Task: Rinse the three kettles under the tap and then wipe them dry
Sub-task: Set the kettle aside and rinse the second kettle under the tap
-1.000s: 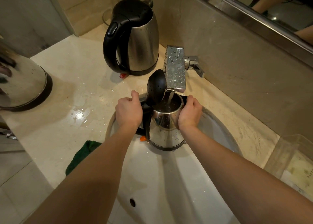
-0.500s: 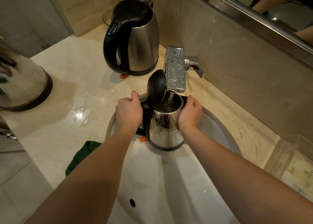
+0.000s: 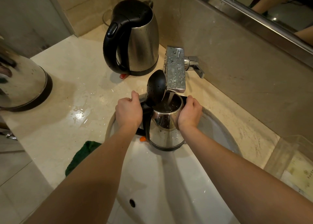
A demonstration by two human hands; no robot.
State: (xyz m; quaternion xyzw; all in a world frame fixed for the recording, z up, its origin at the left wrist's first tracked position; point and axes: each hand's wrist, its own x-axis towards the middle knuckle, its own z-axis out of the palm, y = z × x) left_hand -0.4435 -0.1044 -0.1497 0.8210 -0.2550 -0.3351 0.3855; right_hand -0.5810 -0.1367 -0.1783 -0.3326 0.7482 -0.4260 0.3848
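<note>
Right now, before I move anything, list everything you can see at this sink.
counter: one, cream stone, wet.
sink: one, white, set in the counter.
tap: one, chrome, above the sink.
kettle under the tap: one, steel with black handle, lid raised, in the sink, water running in.
kettle by the wall: one, steel and black, lid shut, on the counter left of the tap.
kettle at the left edge: one, steel, dark base, partly cropped.
cloth: one, green, left of the sink.
clear tub: one, far right.
mirror: one, top right.
left hand: grips the handle of the kettle under the tap.
right hand: grips its body.
</note>
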